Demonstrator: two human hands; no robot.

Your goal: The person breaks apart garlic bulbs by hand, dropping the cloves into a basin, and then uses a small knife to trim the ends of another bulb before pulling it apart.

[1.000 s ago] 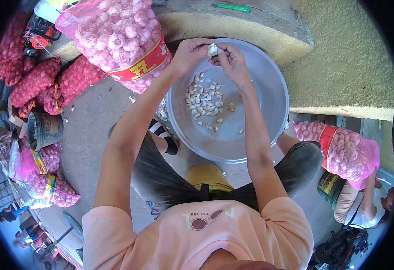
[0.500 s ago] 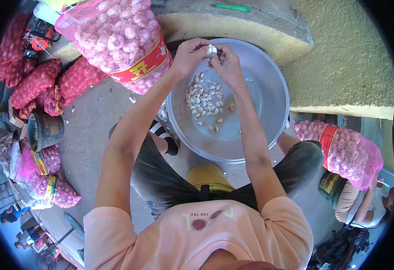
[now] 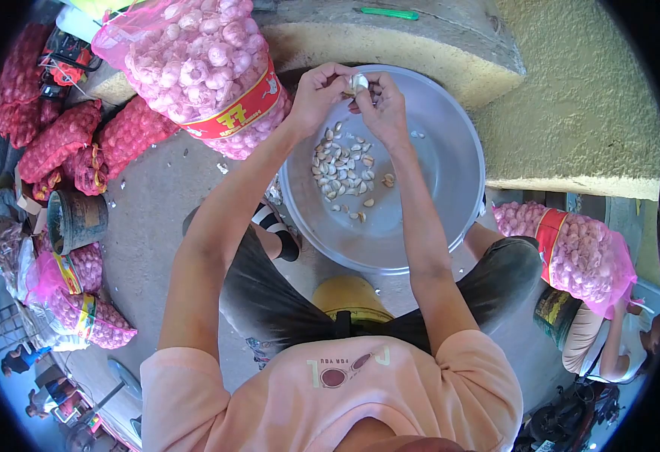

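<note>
Over the far rim of a large grey basin (image 3: 428, 233), my two hands meet around a partly broken garlic bulb (image 3: 358, 81). My left hand (image 3: 318, 98) is closed, its thumb and fingertips pinching the bulb from the left. From the other side my right hand (image 3: 382, 109) grips it too, thumb pressed against the pale cloves and fingers curled behind. Loose garlic cloves (image 3: 341, 167) lie in a patch on the left part of the basin's floor, below my hands. A few bits of skin lie farther right.
A big pink mesh sack of garlic (image 3: 202, 68) stands left of the basin. Beneath me is a yellow bucket (image 3: 351, 297). A green-handled tool (image 3: 390, 13) lies on the concrete ledge (image 3: 390, 45). At right, a person (image 3: 616, 346) sits by another garlic sack (image 3: 582, 252).
My right thumb has shifted on the garlic bulb, and the bulb has turned, showing a broader pale clove face. Both hands stay at nearly the same spot.
</note>
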